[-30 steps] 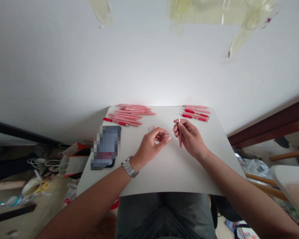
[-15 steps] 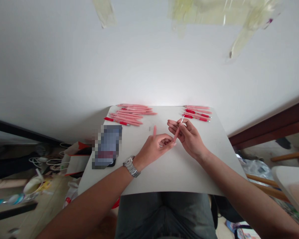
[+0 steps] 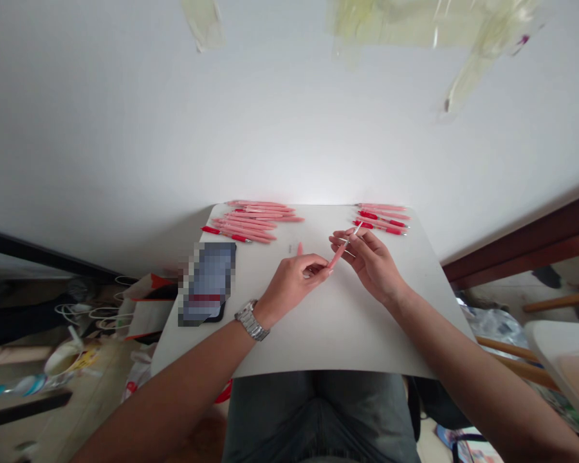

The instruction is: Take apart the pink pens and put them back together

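- Containers sit only off the counter (image 3: 328, 341), on the floor to the left: a white paper bag (image 3: 142, 316) with loop handles, contents hidden, and a cup (image 3: 60, 361) with something stick-like poking out, too blurred to tell.
- Nothing on the counter is boxed. A loose pile of pink pens (image 3: 253, 220) lies at the far left edge and a smaller row of pens (image 3: 381, 218) at the far right edge, both flat and roughly parallel.
- A pink pen (image 3: 336, 256) is held in the air just above the counter's middle, tilted, with its pale tip up and to the right.
- The left hand (image 3: 296, 281) is palm-in with fingers curled, its grip pinched on the pen's lower end at the fingertips. A metal watch (image 3: 251, 319) is on the wrist.
- The right hand (image 3: 374, 262) comes in from the right with fingers bent, its grip closed on the pen's upper part near the tip.
- The hands are close together, joined only by the pen.
- A small pink piece (image 3: 299, 248) lies on the counter just behind the left hand.
- A phone (image 3: 207, 283) lies flat at the counter's left edge, well apart from the hands.
- Both forearms are bare and reach in from below over the lap.
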Demonstrator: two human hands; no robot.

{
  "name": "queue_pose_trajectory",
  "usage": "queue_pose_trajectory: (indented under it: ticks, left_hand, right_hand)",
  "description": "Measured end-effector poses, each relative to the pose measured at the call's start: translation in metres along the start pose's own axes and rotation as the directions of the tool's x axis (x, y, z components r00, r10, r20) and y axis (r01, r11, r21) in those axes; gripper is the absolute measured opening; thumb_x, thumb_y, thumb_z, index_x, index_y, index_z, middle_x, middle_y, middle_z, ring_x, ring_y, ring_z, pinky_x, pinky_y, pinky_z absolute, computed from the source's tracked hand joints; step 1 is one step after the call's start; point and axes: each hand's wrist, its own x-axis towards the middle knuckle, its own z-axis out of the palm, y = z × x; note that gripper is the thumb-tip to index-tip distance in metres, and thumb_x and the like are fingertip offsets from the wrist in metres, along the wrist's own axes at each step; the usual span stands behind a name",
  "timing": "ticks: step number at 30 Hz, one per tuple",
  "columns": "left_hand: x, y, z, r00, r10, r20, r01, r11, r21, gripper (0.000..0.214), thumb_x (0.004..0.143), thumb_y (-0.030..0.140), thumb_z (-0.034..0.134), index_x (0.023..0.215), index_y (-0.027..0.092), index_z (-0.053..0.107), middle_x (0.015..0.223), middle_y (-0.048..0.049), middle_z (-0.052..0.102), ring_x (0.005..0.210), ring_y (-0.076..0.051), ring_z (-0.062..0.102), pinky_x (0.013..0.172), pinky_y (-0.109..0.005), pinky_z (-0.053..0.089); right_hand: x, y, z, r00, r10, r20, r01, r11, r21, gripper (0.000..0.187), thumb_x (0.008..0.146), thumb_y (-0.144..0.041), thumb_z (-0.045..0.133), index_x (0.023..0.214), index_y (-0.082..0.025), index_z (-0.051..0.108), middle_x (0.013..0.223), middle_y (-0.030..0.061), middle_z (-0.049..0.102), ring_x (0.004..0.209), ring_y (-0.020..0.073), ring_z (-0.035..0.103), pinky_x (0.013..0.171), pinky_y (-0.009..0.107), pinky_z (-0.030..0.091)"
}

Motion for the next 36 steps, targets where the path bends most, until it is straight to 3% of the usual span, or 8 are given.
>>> queue_pose_trajectory:
  ticks: [5, 9, 14, 18, 22, 27, 32, 36]
  left_hand:
    - [0.000, -0.002, -0.001, 1.000, 0.009, -0.011, -0.009, 1.000, 0.014, 0.021, 0.099, 0.038, 0.067, 0.100, 0.021, 0.078, 0.095, -0.0031, 0.080, 0.080, -0.017, 0.073, 0.079, -0.026, 0.061]
    - [0.000, -0.004, -0.001, 1.000, 0.005, -0.015, -0.005, 1.000, 0.016, 0.019, 0.097, 0.038, 0.069, 0.100, 0.021, 0.078, 0.096, -0.0031, 0.080, 0.078, -0.017, 0.074, 0.077, -0.027, 0.061]
    - [-0.001, -0.001, -0.004, 0.999, 0.011, -0.040, -0.008, 0.998, 0.062, 0.018, 0.098, 0.037, 0.068, 0.097, 0.022, 0.077, 0.093, -0.0013, 0.080, 0.079, -0.016, 0.074, 0.078, -0.026, 0.060]
    - [0.000, 0.003, -0.009, 0.995, 0.016, -0.102, -0.010, 0.998, 0.058, 0.017, 0.098, 0.036, 0.069, 0.096, 0.022, 0.076, 0.092, -0.0016, 0.079, 0.081, -0.017, 0.074, 0.080, -0.027, 0.061]
    - [0.001, 0.001, -0.014, 0.988, 0.006, -0.157, -0.009, 1.000, -0.018, 0.018, 0.097, 0.037, 0.068, 0.096, 0.020, 0.075, 0.094, -0.0033, 0.078, 0.086, -0.018, 0.074, 0.083, -0.027, 0.062]
    - [0.005, -0.006, -0.018, 0.976, -0.047, -0.214, 0.018, 0.991, -0.136, 0.022, 0.095, 0.040, 0.072, 0.098, 0.018, 0.075, 0.095, -0.0047, 0.078, 0.085, -0.017, 0.074, 0.080, -0.027, 0.063]
    - [0.010, -0.010, -0.024, 0.951, -0.083, -0.298, 0.015, 0.974, -0.225, 0.025, 0.092, 0.041, 0.075, 0.096, 0.016, 0.074, 0.086, -0.0045, 0.076, 0.070, -0.015, 0.071, 0.065, -0.025, 0.061]
    - [0.013, -0.011, -0.028, 0.935, -0.085, -0.345, -0.001, 0.970, -0.243, 0.024, 0.091, 0.039, 0.075, 0.096, 0.016, 0.074, 0.089, -0.0053, 0.078, 0.076, -0.017, 0.074, 0.068, -0.026, 0.062]
  right_hand:
    - [0.010, -0.001, -0.017, 0.993, -0.018, -0.117, 0.012, 0.999, -0.048, 0.029, 0.088, -0.052, 0.078, 0.087, -0.028, 0.063, 0.114, 0.0001, 0.070, 0.099, 0.0183, 0.069, 0.097, 0.042, 0.059]
    - [0.019, -0.003, -0.034, 0.986, -0.066, -0.156, 0.046, 0.991, -0.126, 0.024, 0.092, -0.055, 0.074, 0.100, -0.033, 0.069, 0.099, 0.0002, 0.071, 0.091, 0.0187, 0.069, 0.088, 0.040, 0.060]
    - [0.026, -0.007, -0.047, 0.972, -0.095, -0.214, 0.078, 0.993, -0.088, 0.025, 0.090, -0.055, 0.076, 0.103, -0.034, 0.074, 0.094, -0.0013, 0.071, 0.084, 0.0164, 0.067, 0.082, 0.036, 0.058]
    - [0.026, -0.007, -0.045, 0.970, -0.042, -0.241, 0.038, 0.999, -0.023, 0.024, 0.085, -0.048, 0.083, 0.098, -0.030, 0.075, 0.103, -0.0005, 0.071, 0.085, 0.0139, 0.065, 0.082, 0.032, 0.058]
    - [0.022, -0.007, -0.038, 0.981, 0.027, -0.193, -0.039, 0.997, -0.062, 0.028, 0.082, -0.048, 0.085, 0.087, -0.025, 0.071, 0.109, 0.0010, 0.072, 0.083, 0.0127, 0.064, 0.081, 0.032, 0.059]
    - [0.017, -0.004, -0.031, 0.984, 0.040, -0.176, -0.063, 0.990, -0.125, 0.035, 0.078, -0.048, 0.088, 0.096, -0.025, 0.069, 0.094, -0.0001, 0.071, 0.085, 0.0142, 0.066, 0.082, 0.032, 0.058]
    - [0.016, 0.003, -0.022, 0.982, 0.047, -0.185, -0.089, 0.971, -0.223, 0.041, 0.076, -0.049, 0.088, 0.097, -0.022, 0.066, 0.088, 0.0012, 0.070, 0.078, 0.0140, 0.063, 0.076, 0.029, 0.056]
    - [0.018, 0.009, -0.018, 0.990, 0.033, -0.138, -0.082, 0.929, -0.362, 0.042, 0.077, -0.051, 0.087, 0.099, -0.020, 0.068, 0.085, 0.0029, 0.070, 0.075, 0.0160, 0.063, 0.073, 0.032, 0.056]
